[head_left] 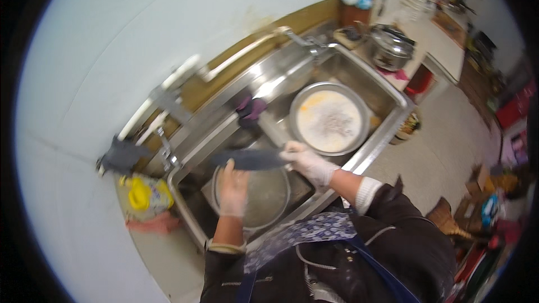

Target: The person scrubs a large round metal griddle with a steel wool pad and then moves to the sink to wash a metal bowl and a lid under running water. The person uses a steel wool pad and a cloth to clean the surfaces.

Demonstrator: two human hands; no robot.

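Note:
Both of my hands wear thin translucent gloves. Between them, above the left sink basin, stretches a blurred dark grey strip, apparently a cloth point(257, 159). My right hand point(309, 163) grips its right end near the divider between the basins. My left hand point(234, 189) holds its left part from below, thumb on the near edge. Under the strip, a round metal bowl point(269, 206) of cloudy water sits in the left basin point(191, 195). In the right basin point(345, 61) stands another metal basin point(364, 132) full of white suds with a yellow-orange patch.
A purple and black cloth point(251, 109) lies over the sink divider. Faucets point(168, 151) point(309, 44) stand behind both basins. A yellow bottle point(141, 193) and a pink cloth point(153, 224) are at left. A lidded steel pot point(391, 48) stands at right; grey cloth point(124, 155) hangs from a pipe.

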